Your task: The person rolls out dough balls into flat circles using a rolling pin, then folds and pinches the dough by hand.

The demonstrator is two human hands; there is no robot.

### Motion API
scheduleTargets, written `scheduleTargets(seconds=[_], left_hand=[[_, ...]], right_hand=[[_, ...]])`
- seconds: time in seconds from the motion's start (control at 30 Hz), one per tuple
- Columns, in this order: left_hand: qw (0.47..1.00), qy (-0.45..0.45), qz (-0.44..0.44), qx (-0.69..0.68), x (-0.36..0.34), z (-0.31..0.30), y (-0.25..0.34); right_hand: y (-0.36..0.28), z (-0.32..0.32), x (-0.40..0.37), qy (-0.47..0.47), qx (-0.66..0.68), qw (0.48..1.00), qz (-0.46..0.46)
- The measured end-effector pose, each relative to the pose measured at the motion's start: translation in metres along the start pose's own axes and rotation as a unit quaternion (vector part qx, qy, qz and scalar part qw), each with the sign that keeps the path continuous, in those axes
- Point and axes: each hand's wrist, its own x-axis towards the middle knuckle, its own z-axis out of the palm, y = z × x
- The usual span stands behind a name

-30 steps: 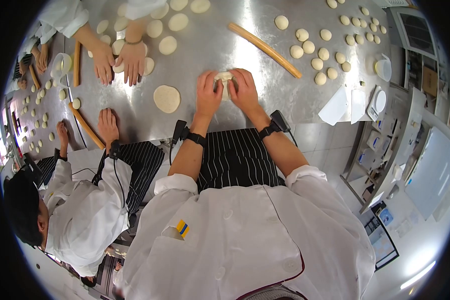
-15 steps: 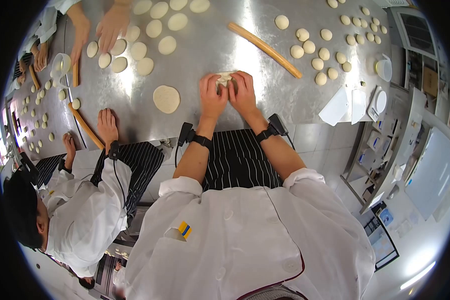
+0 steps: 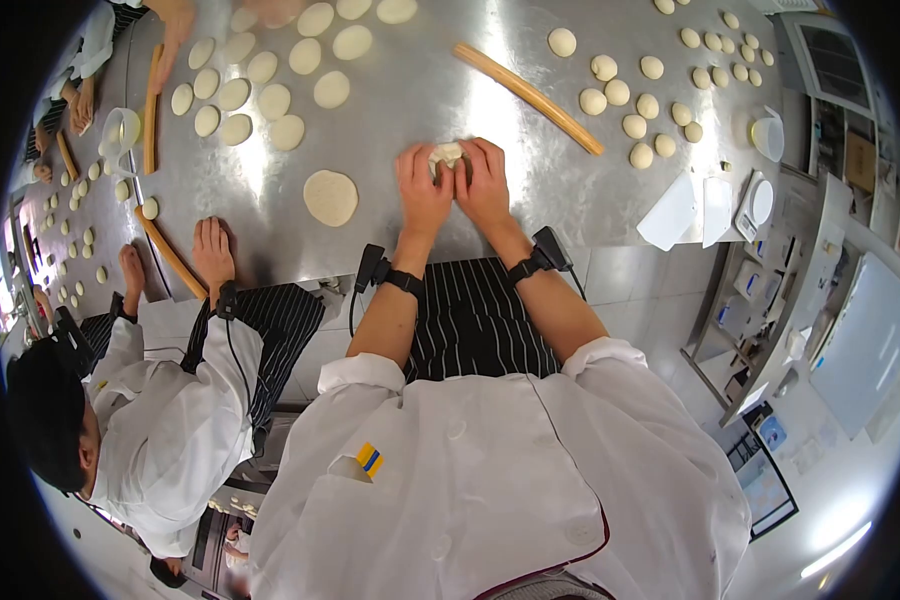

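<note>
A small piece of pale dough (image 3: 447,154) is held at the steel table between my two hands, its top edge uneven and folded. My left hand (image 3: 425,187) curls round its left side. From the right, my right hand (image 3: 482,183) closes on the same piece, with the thumbs almost together. The fingers hide most of the dough's underside. To the left of my left hand lies a flat round of dough (image 3: 330,198). A wooden rolling pin (image 3: 528,97) rests slantwise beyond my right hand.
Dough balls (image 3: 634,126) are scattered at the right, near white scrapers (image 3: 668,212), a scale (image 3: 755,208) and a plastic cup (image 3: 767,138). Flattened dough rounds (image 3: 275,102) lie at the upper left. A co-worker's hand (image 3: 213,251) rests at the table edge on my left.
My fingers have shifted slightly on the dough, and more of its top shows. Across the table, another person's hand has moved up, away from the dough rounds.
</note>
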Motion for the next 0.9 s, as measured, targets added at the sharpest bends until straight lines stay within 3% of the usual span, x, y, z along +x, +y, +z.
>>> scheduleTargets(seconds=[0.9], left_hand=[[0.997, -0.002, 0.070, 0.030, 0.003, 0.006, -0.008]], right_hand=[[0.014, 0.004, 0.004, -0.004, -0.010, 1.000, -0.026]])
